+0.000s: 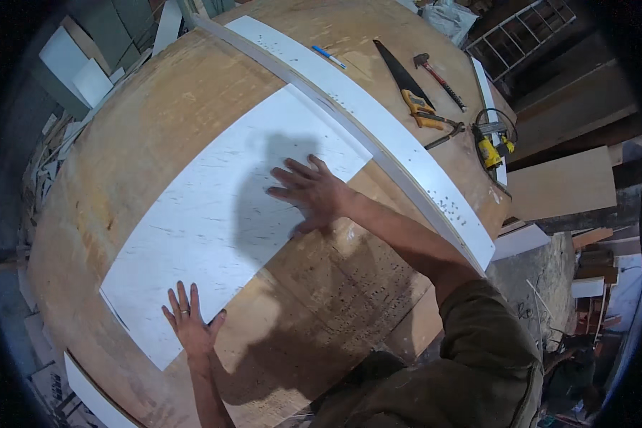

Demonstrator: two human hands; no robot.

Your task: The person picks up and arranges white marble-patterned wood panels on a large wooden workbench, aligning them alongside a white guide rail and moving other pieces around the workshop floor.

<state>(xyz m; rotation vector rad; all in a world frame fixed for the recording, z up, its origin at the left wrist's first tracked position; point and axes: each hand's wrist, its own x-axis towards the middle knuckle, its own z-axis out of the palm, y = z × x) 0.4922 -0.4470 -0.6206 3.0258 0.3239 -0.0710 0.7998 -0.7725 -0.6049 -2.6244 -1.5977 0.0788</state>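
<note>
Rect. white panel [192, 221] w/ short dk. streaks lies on brn. wooden counter [132, 167], L grip [195, 334] & R grip [317, 196] atop, fingers apart.

No legible text, labels or numbers (anywhere in view), no readable signs

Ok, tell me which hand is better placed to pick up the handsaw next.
Probably the right hand: it is spread over the white panel, nearer the handsaw, while the left hand, at the panel's near edge, is farther off.
</note>
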